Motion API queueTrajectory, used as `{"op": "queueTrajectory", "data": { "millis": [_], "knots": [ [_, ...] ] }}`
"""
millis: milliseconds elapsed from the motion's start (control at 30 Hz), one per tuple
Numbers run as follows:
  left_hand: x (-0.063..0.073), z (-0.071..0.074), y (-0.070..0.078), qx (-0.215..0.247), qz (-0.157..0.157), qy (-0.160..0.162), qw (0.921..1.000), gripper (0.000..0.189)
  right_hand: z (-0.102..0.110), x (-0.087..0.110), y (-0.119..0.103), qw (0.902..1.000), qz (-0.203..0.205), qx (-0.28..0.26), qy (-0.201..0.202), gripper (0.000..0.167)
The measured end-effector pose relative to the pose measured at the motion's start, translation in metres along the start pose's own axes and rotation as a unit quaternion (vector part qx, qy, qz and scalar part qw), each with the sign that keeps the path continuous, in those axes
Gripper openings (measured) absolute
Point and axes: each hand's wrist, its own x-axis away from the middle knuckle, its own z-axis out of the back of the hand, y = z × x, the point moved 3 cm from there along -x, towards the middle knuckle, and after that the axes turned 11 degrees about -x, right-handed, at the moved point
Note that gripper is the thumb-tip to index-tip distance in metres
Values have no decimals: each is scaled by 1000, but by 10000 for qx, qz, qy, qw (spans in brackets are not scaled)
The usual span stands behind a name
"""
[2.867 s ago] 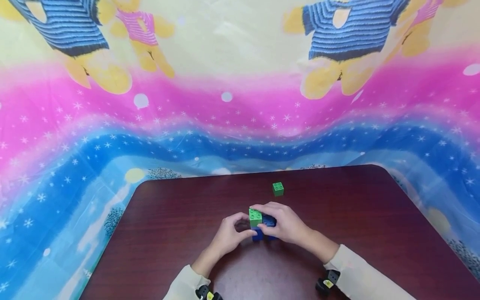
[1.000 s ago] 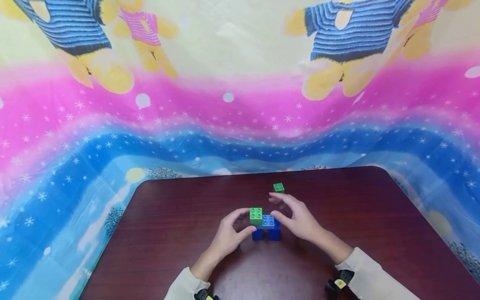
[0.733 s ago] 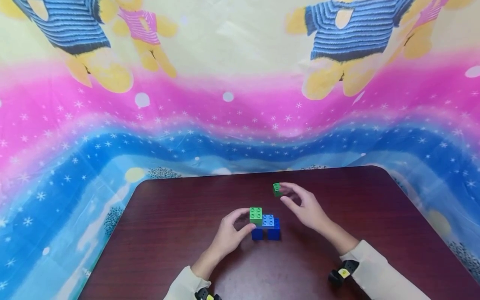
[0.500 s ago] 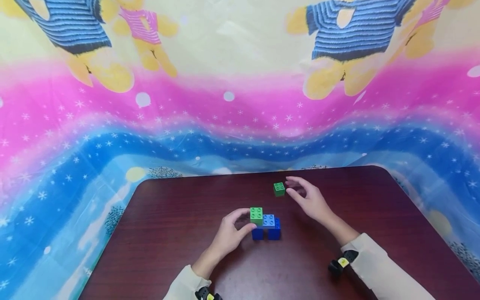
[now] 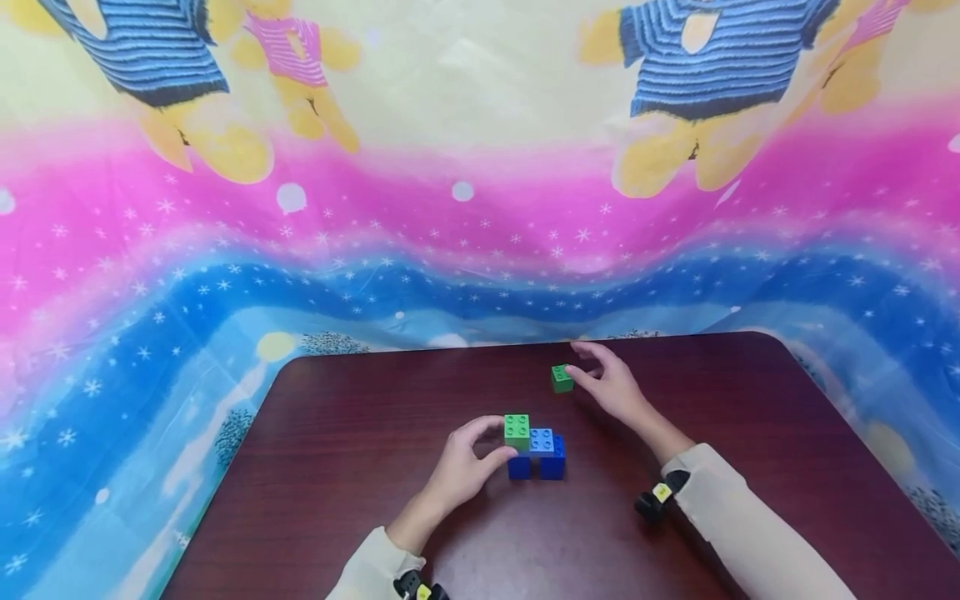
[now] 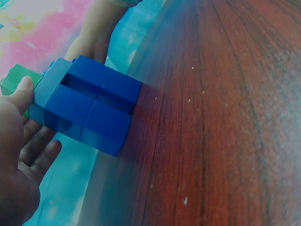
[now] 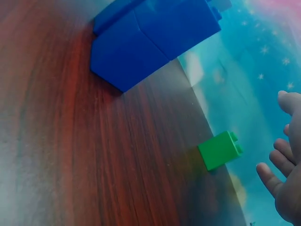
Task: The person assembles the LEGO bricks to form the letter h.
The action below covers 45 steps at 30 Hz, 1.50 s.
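Note:
A toy brick structure stands on the table: two dark blue columns (image 6: pixel 70 110), each of two bricks, bridged by a lighter blue brick (image 5: pixel 542 441), with a light green brick (image 5: pixel 517 431) on top at the left. My left hand (image 5: pixel 460 465) holds the light green brick from the left, thumb on its near side and fingers behind. Farther back lies a loose green brick (image 7: pixel 217 151), studs up. Just right of it hovers my right hand (image 5: pixel 615 388), fingers spread and thumb in front of the brick's right side in the head view; the right wrist view shows a gap.
The dark wooden table (image 5: pixel 360 433) has rounded far corners. Behind it hangs a patterned cloth (image 5: pixel 450 233) in pink and blue. The loose green brick lies close to the far edge. A black wrist camera (image 5: pixel 651 500) sits at the right cuff.
My right hand has left the structure, moved back past the loose green brick to its right, and now come closer to it. My left hand has stayed at the structure.

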Motion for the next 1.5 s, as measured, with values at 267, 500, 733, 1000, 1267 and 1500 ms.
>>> {"op": "queueTrajectory", "data": {
  "millis": [267,500,733,1000,1267,1500],
  "knots": [
    [-3,-10,-25,-39,119,-67,9999,40,-4,-12,19,9990,-439,97,79,58],
    [-3,-12,-37,-7,11,-132,9999,38,-9,-11,34,9971,-730,93,-200,67],
    [-3,-12,-38,-184,-64,-198,9996,37,-16,-9,36,9966,-777,66,-281,64],
    [-3,-11,-38,-194,22,-245,9995,37,-23,-4,39,9951,-929,188,-283,59],
    [-2,-10,-37,-201,44,-275,9994,37,-25,-3,42,9958,-881,217,-121,54],
    [-2,-11,-37,-242,-44,-283,9993,37,-25,-1,43,9964,-816,244,40,49]
  ]
}}
